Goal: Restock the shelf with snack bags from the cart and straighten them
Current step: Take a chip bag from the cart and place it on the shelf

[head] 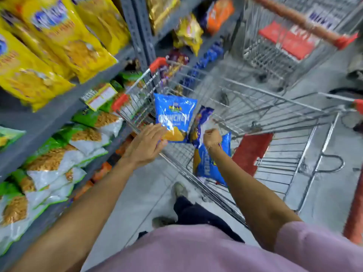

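My left hand (146, 144) pinches the lower edge of a blue snack bag (174, 114) and holds it upright over the near corner of the wire cart (265, 114). My right hand (212, 137) is closed on a second blue bag (200, 122), seen edge-on, just above the cart basket. A third blue bag (208, 165) lies in the cart under my right forearm. The grey shelf (49, 118) runs along the left, with yellow bags (59, 36) on its upper level and green-and-white bags (64, 154) below.
A second wire cart (284, 46) with red packs stands farther down the aisle. More snack bags (188, 32) fill the far shelf bays. A red panel (251, 150) sits in the near cart. My feet stand on the grey floor (141, 193) between shelf and cart.
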The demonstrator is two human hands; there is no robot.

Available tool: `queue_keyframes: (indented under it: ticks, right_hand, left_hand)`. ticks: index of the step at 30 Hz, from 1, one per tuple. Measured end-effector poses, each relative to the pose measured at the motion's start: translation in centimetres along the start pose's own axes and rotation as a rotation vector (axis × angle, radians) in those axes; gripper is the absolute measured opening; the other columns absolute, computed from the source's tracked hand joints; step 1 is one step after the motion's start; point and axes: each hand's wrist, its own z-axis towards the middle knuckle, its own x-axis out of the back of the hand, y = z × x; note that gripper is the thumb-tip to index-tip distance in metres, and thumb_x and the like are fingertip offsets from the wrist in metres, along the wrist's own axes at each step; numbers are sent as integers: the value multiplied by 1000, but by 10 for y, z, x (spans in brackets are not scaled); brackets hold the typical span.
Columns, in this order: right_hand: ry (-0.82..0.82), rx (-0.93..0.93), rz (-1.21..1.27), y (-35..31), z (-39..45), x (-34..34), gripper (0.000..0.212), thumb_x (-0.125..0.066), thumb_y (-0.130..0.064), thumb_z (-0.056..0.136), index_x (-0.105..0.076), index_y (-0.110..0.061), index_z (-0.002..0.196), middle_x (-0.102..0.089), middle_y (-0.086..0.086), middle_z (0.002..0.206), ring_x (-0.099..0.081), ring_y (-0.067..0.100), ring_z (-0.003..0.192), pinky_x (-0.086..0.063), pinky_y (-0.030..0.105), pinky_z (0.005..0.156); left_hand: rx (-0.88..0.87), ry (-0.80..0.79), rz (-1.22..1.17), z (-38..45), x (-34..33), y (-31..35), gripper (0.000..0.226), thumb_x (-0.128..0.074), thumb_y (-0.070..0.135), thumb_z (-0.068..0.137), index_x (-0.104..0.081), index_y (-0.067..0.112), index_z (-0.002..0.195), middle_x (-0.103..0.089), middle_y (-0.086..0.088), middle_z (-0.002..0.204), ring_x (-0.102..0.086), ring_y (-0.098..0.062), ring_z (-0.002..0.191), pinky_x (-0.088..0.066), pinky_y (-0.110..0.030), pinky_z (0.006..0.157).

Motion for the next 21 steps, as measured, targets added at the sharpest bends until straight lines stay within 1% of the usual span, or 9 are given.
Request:
queue_keyframes:
  ticks: [2,5,7,9,11,14,16,18,21]
  right_hand:
    - [-5,-98,-44,13,8,-3,25,-48,-9,88,-67,-3,105,-66,23,112,-58,37,111,-44,34,86]
    - [-61,-120,-81,28,21,-15,18,-47,-6,91,-62,-1,100,-59,23,96,-59,37,97,-41,34,72]
    - [-26,-130,-37,24,38,-22,26,-52,-11,93,-56,3,115,-62,24,112,-57,34,101,-42,36,77]
    - [-16,-123,-7,16,56,-30,24,-53,-15,94,-50,-2,113,-59,17,95,-47,23,93,-34,27,68]
    - [-29,-163,63,9,69,-37,27,-55,-18,94,-40,-9,115,-47,10,81,-40,21,92,-39,20,63]
    - [-93,-208,106,-3,89,-48,54,-66,-27,87,-35,-2,124,-47,13,106,-47,23,100,-42,33,85]
    - [-121,-263,188,-7,101,-59,70,-68,-24,85,-29,7,135,-47,15,131,-48,28,118,-40,31,95]
    - [-164,-307,174,-11,106,-65,83,-66,-31,86,-17,2,145,-29,14,153,-34,30,137,-30,33,111]
    - [-62,-333,251,-4,118,-71,93,-74,-23,79,-14,-1,146,-38,14,147,-43,28,131,-37,31,105]
  left_hand:
    - [-4,-74,9,4,-13,-7,58,-29,43,97,-60,1,121,-63,-15,126,-56,-30,123,-29,-41,112]
    - [24,-90,38,3,-28,-17,58,-28,44,97,-62,3,120,-63,-12,127,-55,-27,125,-26,-40,115]
    - [5,-91,51,7,-31,-23,61,-24,45,98,-64,2,117,-65,-13,124,-57,-28,121,-22,-37,114]
    - [-20,-76,48,10,-36,-29,61,-23,43,98,-65,2,114,-67,-13,121,-58,-28,120,-21,-38,114]
    - [-42,-69,58,5,-39,-31,58,-23,39,99,-65,2,116,-66,-13,123,-56,-28,121,-25,-42,113]
    - [-72,-19,112,0,-45,-39,58,-22,35,99,-65,-1,115,-66,-17,122,-55,-30,119,-30,-46,109]
    - [-87,21,132,0,-48,-40,61,-20,35,99,-68,-1,110,-68,-20,116,-60,-32,112,-31,-45,106]
    - [-91,41,155,3,-50,-40,63,-18,37,99,-69,0,108,-70,-20,110,-66,-35,103,-32,-45,104]
    - [-57,51,142,3,-55,-40,66,-16,39,99,-68,-1,105,-70,-22,108,-65,-37,104,-32,-45,103]
